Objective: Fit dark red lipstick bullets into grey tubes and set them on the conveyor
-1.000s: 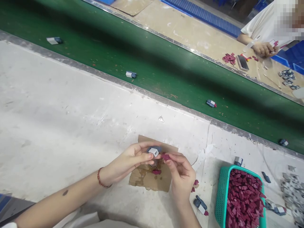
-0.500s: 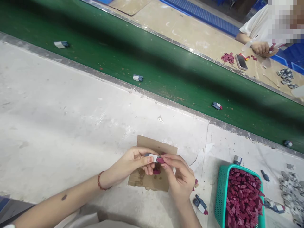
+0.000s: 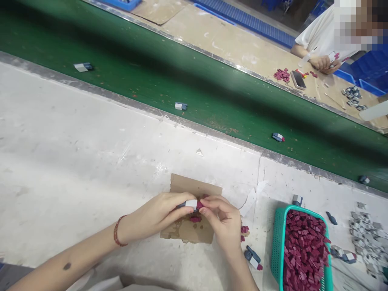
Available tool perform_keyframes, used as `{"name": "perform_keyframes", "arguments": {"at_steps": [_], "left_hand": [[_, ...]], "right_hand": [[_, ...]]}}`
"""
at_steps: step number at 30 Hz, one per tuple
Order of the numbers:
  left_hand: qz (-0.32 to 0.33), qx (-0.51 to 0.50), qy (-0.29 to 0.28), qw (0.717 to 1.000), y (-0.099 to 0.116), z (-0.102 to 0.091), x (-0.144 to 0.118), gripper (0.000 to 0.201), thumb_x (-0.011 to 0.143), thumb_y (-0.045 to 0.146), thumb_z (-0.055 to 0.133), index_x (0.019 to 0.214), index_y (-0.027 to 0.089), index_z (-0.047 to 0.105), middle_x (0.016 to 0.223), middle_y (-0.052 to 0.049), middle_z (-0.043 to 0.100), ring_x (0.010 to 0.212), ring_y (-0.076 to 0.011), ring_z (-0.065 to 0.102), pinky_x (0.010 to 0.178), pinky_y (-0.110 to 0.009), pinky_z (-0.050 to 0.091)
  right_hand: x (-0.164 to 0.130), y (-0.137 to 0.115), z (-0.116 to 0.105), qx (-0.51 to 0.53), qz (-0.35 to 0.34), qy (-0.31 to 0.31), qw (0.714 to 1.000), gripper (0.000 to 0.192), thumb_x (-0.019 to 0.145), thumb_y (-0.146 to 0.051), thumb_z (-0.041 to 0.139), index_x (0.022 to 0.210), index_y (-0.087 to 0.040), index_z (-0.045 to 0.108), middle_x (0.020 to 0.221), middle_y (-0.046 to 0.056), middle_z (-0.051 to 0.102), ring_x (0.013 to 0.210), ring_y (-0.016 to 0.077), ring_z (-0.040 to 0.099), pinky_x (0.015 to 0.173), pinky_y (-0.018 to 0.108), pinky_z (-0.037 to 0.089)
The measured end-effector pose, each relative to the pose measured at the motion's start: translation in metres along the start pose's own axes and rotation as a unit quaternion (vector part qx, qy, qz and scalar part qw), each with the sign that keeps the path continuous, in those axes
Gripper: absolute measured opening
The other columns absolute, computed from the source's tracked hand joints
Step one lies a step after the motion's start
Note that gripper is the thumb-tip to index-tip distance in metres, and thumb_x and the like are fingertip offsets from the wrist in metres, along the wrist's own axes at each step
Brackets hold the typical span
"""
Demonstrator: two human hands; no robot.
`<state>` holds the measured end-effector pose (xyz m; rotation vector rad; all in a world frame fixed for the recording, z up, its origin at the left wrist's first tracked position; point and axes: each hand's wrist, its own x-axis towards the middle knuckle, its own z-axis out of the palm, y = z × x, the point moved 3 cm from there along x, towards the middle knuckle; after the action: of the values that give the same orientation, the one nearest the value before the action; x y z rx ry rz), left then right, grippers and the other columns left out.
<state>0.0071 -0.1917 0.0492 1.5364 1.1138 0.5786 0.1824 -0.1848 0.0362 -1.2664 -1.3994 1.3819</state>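
Your left hand (image 3: 157,214) pinches a small white part (image 3: 191,203) over the cardboard (image 3: 194,188); your right hand (image 3: 222,222), at 3 o'clock, pinches a red cap (image 3: 200,205) against it. Press squarely.

white-blue part (image 3: 190,203) | level, over cardboard | maroon piece (image 3: 199,205) touching end

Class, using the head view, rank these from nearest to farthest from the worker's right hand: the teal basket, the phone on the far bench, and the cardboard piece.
1. The cardboard piece, directly under the right hand.
2. The teal basket, to that hand's right on the same bench.
3. The phone, across the green belt, near another person's hands.
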Motion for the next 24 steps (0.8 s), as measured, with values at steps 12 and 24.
{"name": "perform_keyframes", "arguments": {"at_steps": [12,24], "left_hand": [[0.026,0.046,-0.046,0.998,0.013,-0.003,0.046,0.027,0.090,0.043,0.053,0.097,0.025,0.071,0.087,-0.004,0.075,0.078,-0.0243,0.067,0.068,-0.024,0.046],[0.075,0.274,0.219,0.934,-0.013,-0.096,0.199,0.046,0.092,0.045,0.043,0.113,0.012,0.066,0.138,-0.014,0.053,0.135,-0.0354,0.031,0.112,-0.045,0.020]], "right_hand": [[-0.019,-0.023,-0.040,-0.133,-0.047,0.087,0.986,0.017,0.087,-0.022,0.062,0.094,-0.026,0.077,0.091,0.005,0.074,0.087,0.0198,0.068,0.077,0.031,0.055],[-0.068,0.006,-0.184,-0.410,0.048,0.275,0.868,0.025,0.083,-0.037,0.057,0.089,-0.019,0.073,0.093,0.012,0.071,0.084,0.0290,0.063,0.078,0.044,0.049]]}}
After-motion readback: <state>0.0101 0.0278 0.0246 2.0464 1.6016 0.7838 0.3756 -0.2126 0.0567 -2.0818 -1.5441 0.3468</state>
